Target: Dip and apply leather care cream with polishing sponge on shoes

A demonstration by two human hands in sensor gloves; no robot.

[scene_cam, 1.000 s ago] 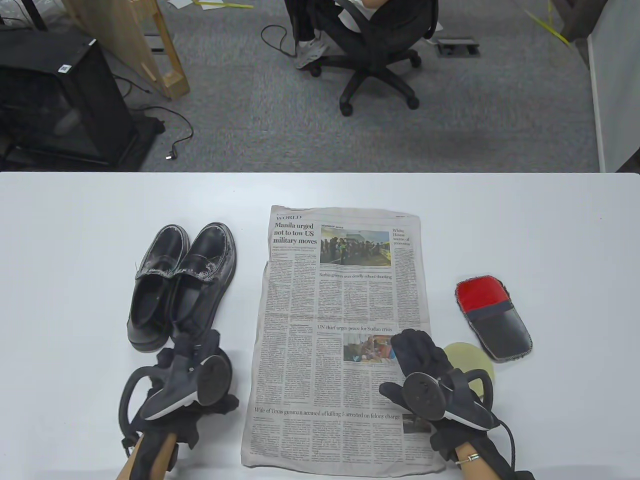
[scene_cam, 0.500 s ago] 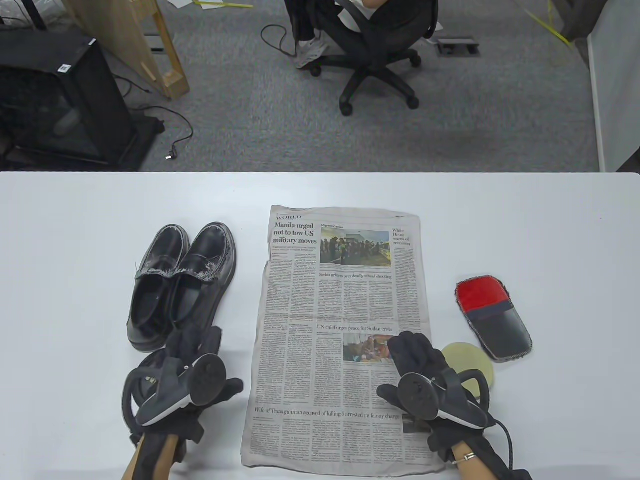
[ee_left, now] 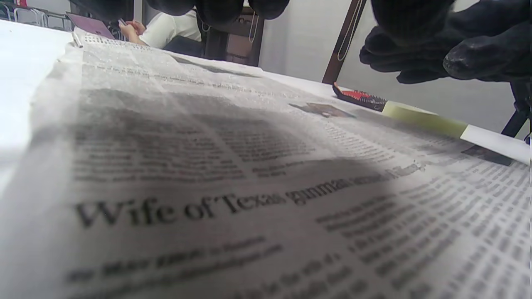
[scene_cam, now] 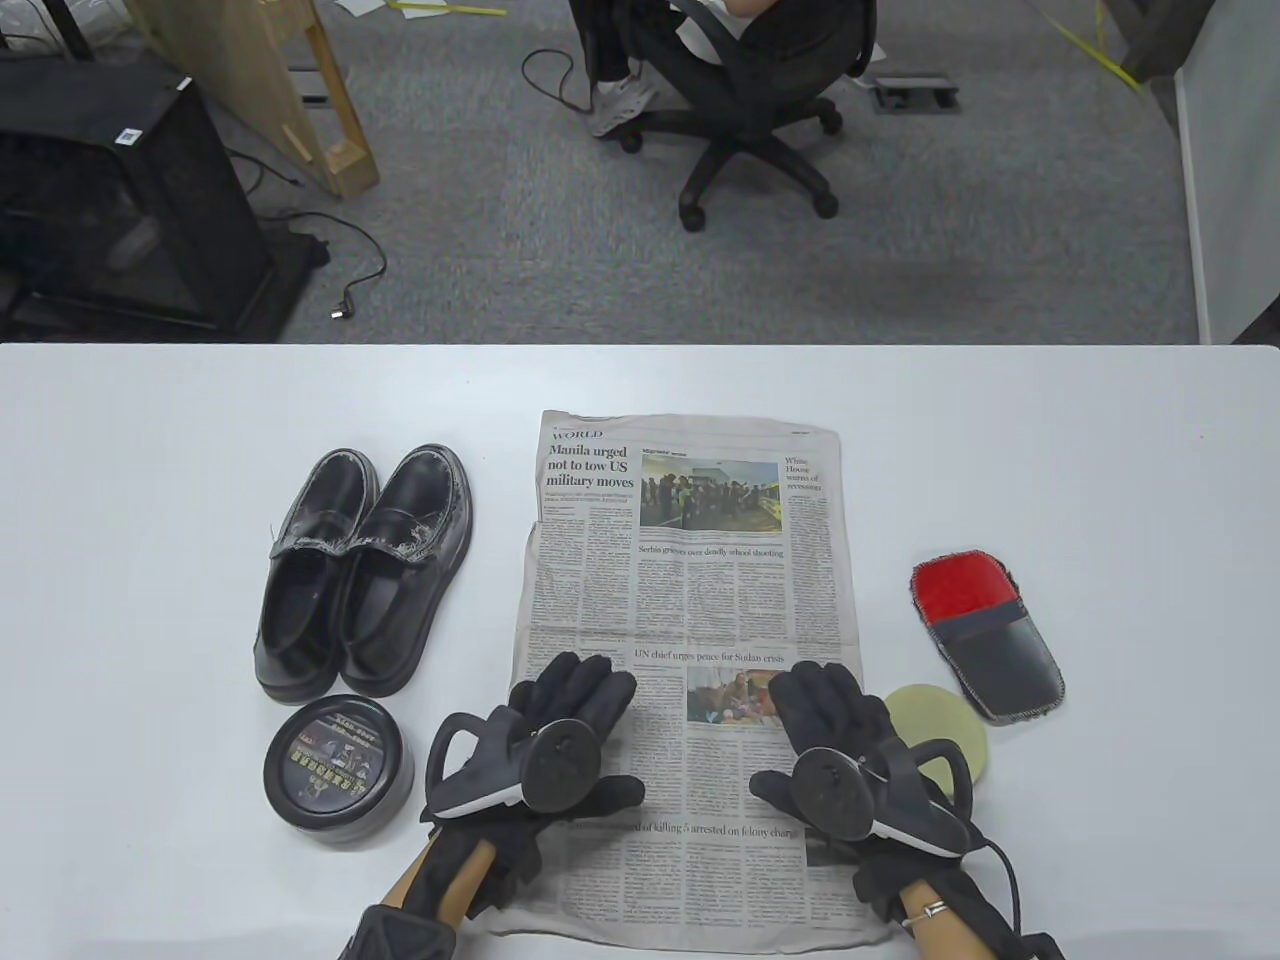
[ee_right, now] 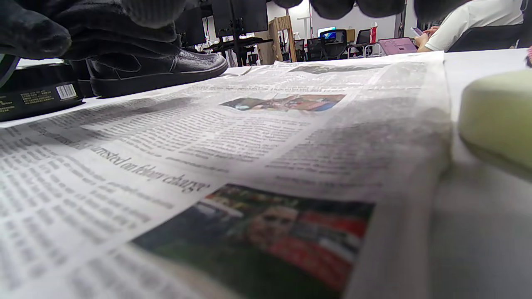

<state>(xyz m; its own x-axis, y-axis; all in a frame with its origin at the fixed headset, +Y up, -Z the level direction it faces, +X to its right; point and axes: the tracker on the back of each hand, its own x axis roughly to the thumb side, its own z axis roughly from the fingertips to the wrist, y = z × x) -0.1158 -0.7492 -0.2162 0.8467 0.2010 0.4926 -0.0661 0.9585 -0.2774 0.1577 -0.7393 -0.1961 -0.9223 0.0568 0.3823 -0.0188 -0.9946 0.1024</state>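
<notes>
The round tin of leather care cream (scene_cam: 338, 768), lid on, sits on the white table (scene_cam: 150, 480) just in front of 2 black loafers (scene_cam: 365, 570). The yellow polishing sponge (scene_cam: 935, 722) lies right of the newspaper (scene_cam: 690, 560), beside a red-and-grey mitt (scene_cam: 987, 635). Left hand (scene_cam: 560, 735) and right hand (scene_cam: 835, 740) rest spread flat on the newspaper, holding nothing.

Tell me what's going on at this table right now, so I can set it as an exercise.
A person in sensor gloves is setting up to polish shoes. Both hands lie flat on the newspaper, left hand and right hand side by side, holding nothing. The pair of black shoes stands left of the paper, with the closed tin of cream in front of it. The round yellow sponge and a red and black mitt lie to the right. Nothing has been dipped yet.
</notes>
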